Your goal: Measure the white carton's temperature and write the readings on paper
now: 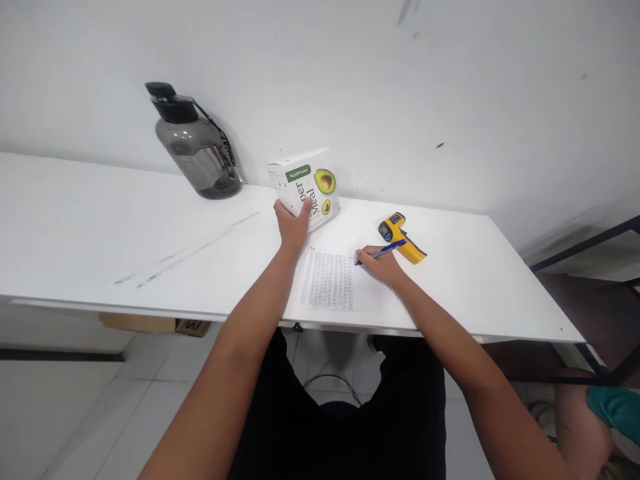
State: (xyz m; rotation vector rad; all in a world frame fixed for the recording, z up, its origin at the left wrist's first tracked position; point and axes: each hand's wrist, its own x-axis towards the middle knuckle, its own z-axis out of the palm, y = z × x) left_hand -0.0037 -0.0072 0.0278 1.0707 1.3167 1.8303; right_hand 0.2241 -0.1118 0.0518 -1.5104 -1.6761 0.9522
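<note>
My left hand point(293, 223) grips the lower part of a white box point(305, 183) with avocado pictures and green lettering, tilted near the wall. In my right hand point(381, 265) is a blue pen point(390, 248), its tip close to the upper right of the written columns on a sheet of paper point(327, 280). The paper lies flat on the white table point(460, 267), covered in rows of small marks too fine to read. Just beyond the pen, a yellow infrared thermometer point(403, 239) lies on its side.
A large grey water bottle point(200, 153) with a black lid stands at the back left against the wall point(350, 80). Beneath the table's left side is a cardboard box point(145, 323). A dark metal frame point(590, 243) and another person's leg point(580, 420) are at the right.
</note>
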